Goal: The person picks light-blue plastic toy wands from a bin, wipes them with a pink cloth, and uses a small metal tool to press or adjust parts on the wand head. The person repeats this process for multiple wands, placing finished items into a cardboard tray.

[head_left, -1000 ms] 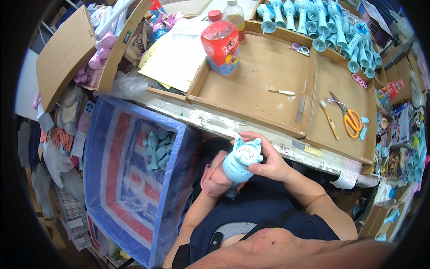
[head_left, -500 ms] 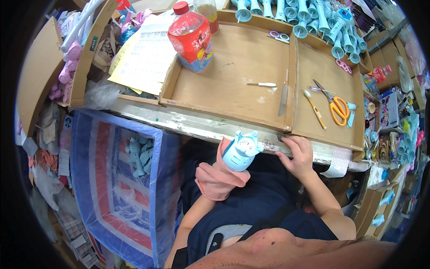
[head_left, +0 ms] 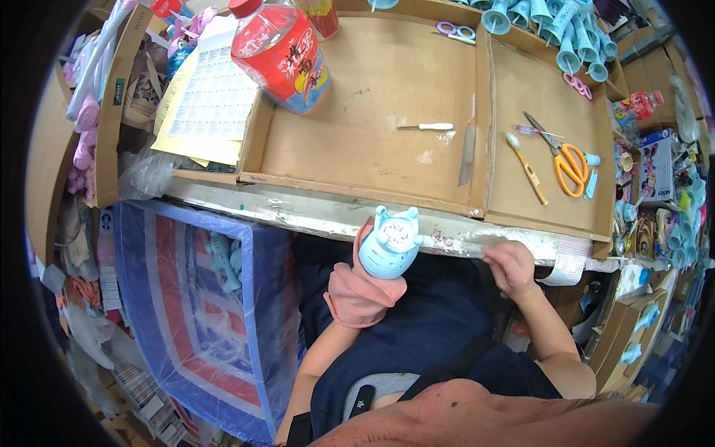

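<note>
My left hand (head_left: 365, 296), wrapped in a salmon-pink cloth, holds a light-blue plastic piece with a rounded body (head_left: 387, 261) in front of my dark top, just below the table's front edge. Ear-like knobs stick out of the piece, slots cut its side, and its pale face is turned up. The cloth hides the fingers of this hand. Off to the right, near the same edge, my right hand (head_left: 512, 267) has its fingers curled together. Whatever may be between those fingertips is too small or hidden to make out.
Cardboard trays (head_left: 357, 185) on the table hold a white-handled tool (head_left: 428, 127), a flat blade (head_left: 467, 156), orange-handled scissors (head_left: 572, 170) and a toothbrush (head_left: 527, 170). A red-labelled bottle (head_left: 287, 59) stands at back left. Left of me, a striped bag (head_left: 257, 335) contains blue pieces.
My right hand has drawn back from the table edge and its fingers have closed; the small dark thing by its fingertips no longer shows. The blue piece has turned slightly and shifted left.
</note>
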A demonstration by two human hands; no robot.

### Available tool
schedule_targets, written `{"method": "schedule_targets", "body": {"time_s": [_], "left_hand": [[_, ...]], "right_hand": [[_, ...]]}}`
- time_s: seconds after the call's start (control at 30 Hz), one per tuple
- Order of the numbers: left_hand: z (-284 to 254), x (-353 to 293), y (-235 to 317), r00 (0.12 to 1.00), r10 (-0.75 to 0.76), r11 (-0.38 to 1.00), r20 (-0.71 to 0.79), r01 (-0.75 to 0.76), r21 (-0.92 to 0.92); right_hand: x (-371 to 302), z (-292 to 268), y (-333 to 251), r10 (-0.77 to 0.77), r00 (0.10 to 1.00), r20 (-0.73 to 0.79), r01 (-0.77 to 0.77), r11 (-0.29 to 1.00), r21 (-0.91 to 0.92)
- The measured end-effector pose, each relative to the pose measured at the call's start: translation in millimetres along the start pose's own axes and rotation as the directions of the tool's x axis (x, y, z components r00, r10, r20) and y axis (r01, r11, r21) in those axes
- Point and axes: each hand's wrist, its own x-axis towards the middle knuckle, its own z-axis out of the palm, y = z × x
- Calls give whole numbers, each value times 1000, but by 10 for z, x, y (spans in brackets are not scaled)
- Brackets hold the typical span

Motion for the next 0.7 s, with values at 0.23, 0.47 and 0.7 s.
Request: {"method": "schedule_targets", "body": {"time_s": [0.23, 0.47, 0.7], "left_hand": [[99, 126, 24, 996, -50, 990, 79, 60, -131], [47, 154, 57, 987, -77, 989, 140, 93, -112], [59, 174, 92, 914, -235, 700, 331, 396, -594]], "right_hand": [[766, 55, -385, 400, 913, 85, -350, 658, 667], [1109, 90, -476, 185, 980, 66, -195, 881, 431], [1118, 77, -446, 209, 976, 67, -217, 880, 423]]}}
